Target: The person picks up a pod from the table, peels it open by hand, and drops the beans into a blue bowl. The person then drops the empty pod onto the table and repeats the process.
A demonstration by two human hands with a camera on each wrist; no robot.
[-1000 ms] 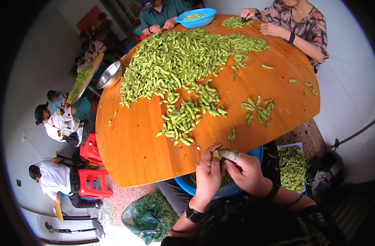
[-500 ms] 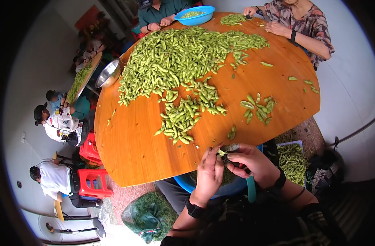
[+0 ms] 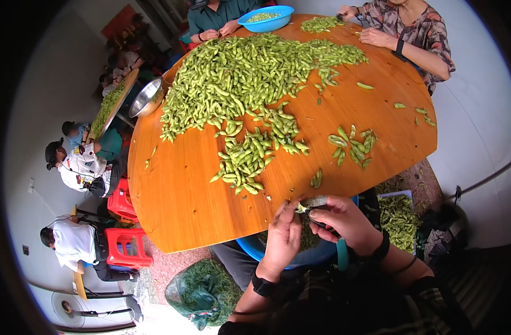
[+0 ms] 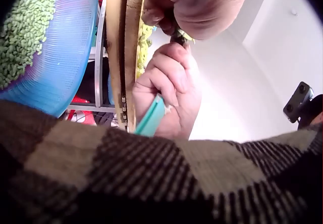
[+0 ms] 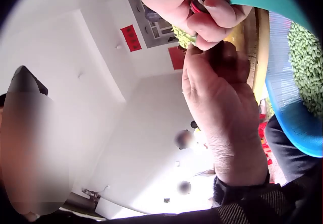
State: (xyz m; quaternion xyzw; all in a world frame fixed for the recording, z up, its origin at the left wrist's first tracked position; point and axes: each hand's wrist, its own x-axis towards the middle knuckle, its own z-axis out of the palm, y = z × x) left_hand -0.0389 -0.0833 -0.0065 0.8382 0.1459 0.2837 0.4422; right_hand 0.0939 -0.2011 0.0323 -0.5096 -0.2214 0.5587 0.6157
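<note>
Over the near table edge, my left hand (image 3: 283, 234) pinches a small light-green bean pod (image 3: 300, 208) between thumb and fingers. My right hand (image 3: 349, 224) grips a tool with a teal handle (image 3: 342, 255) and a black part, its fingertips right at the pod. The tool's working end is hidden by the fingers. Greyish wrapping (image 3: 317, 200) covers a right finger. Below the hands sits a blue basin (image 3: 248, 246); shelled green beans (image 5: 305, 65) lie in it in the right wrist view.
Green pods (image 3: 233, 78) are heaped across the wooden table (image 3: 182, 206), with small groups nearer me. A steel bowl (image 3: 146, 97) stands at the left edge, a light-blue basin (image 3: 275, 25) at the far side. Two people sit opposite. A crate of pods (image 3: 398, 220) is at right, a green net bag (image 3: 202, 296) below.
The right hand has turned, bringing the teal handle into view below it. The left hand keeps its pinch on the pod. Across the table, the person at right has shifted a hand slightly.
</note>
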